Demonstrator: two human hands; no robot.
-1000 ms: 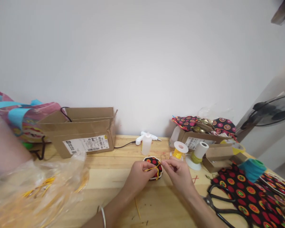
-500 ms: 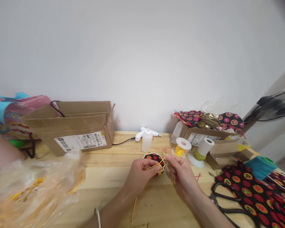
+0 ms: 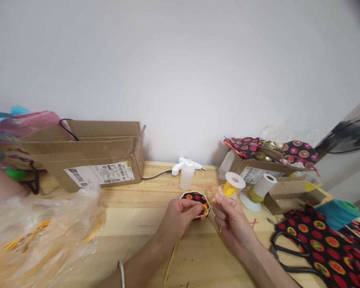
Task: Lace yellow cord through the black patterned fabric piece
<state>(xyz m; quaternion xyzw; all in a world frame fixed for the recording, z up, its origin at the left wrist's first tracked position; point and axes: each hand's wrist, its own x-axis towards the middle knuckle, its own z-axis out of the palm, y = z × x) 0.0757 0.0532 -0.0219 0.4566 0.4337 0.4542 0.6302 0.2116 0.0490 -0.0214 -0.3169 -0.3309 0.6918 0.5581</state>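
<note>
My left hand (image 3: 180, 216) is closed, thumb and fingers pinching the near edge of a small rounded patterned fabric piece (image 3: 195, 197), black and red with a pale border. A bit of yellow cord (image 3: 204, 211) lies at its right edge beside the thumb tip, and a loose cord tail (image 3: 170, 264) hangs below my left wrist. Just to the right, my right hand (image 3: 229, 216) is closed in a pinch on yellow cord, a short piece of which sticks out under the fingers. The fingers cover most of the cord between the hands.
Behind stand a white bottle (image 3: 186, 176), a white corded tool (image 3: 180, 166), a yellow cord spool (image 3: 229, 189) and an olive cord spool (image 3: 255, 195). Scissors (image 3: 288, 256) and patterned cloth (image 3: 327, 244) lie right. A cardboard box (image 3: 105, 156) and plastic bags (image 3: 48, 236) are left.
The yellow strand stretched between my hands no longer shows as a straight line. My right hand has shifted slightly right, and the view has turned a little.
</note>
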